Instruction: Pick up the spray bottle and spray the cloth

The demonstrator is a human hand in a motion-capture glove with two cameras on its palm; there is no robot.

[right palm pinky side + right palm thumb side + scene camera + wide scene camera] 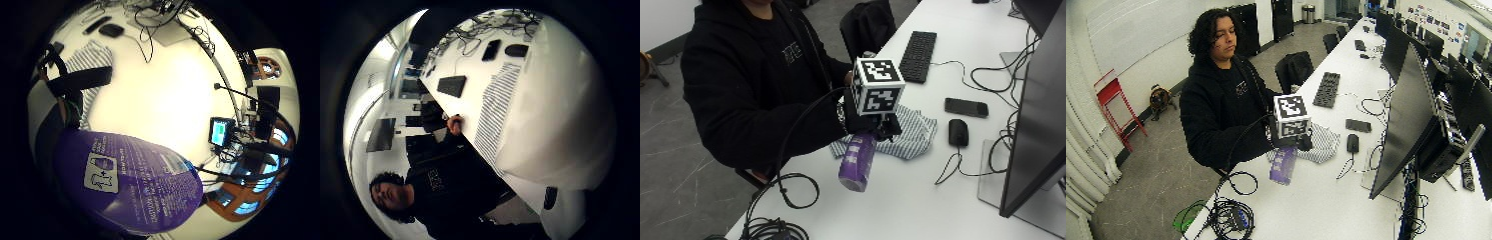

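A purple spray bottle (858, 165) hangs tilted above the white table (919, 200), its base toward the near edge. My gloved right hand (866, 122) grips its upper end, with the fingers curled round it. The spray head is hidden by the hand. A blue-and-white striped cloth (914, 131) lies crumpled on the table just behind and to the right of the bottle. In the little finger side palm view the bottle's printed purple body (135, 190) lies close to the palm, with the cloth (92, 60) beyond it. The bare left hand (454, 124) rests at the table's edge near the cloth (495, 110).
A black mouse (958, 132) and a phone (966, 107) lie right of the cloth. A keyboard (918, 49) sits further back. A large monitor (1039, 125) stands at the right edge. Black cables (783, 200) coil at the near left corner.
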